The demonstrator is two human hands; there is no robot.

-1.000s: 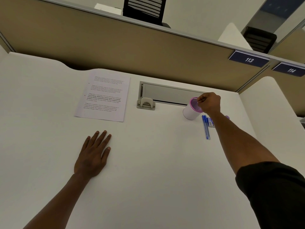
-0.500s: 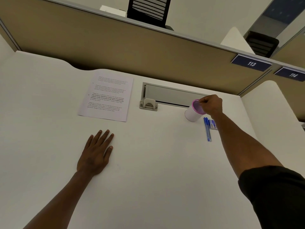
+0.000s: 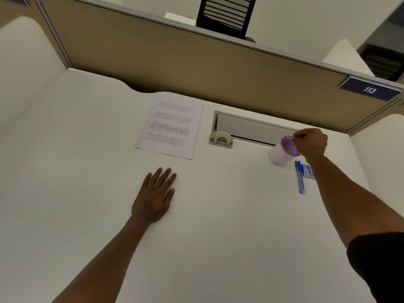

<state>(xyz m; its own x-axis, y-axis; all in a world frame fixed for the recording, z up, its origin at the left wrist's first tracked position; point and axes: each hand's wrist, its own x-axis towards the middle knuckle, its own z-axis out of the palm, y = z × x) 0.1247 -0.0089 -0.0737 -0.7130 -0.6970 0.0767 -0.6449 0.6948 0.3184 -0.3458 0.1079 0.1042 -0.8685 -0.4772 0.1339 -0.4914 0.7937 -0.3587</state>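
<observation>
A white cup with a pink rim stands tilted on the white desk at the right. My right hand grips its rim from the right with curled fingers. Two blue pens lie side by side just below the cup, next to a small blue-and-white packet partly hidden by my right forearm. My left hand lies flat on the desk, fingers spread, below a printed sheet of paper.
A grey cable slot with a flap and a beige clip part sit at the back of the desk. A tan partition with a "113" sign closes the far side; white side panels flank the desk.
The cup stays tilted in my right hand at about the same spot. My left hand has not moved on the desk. The camera has turned left.
</observation>
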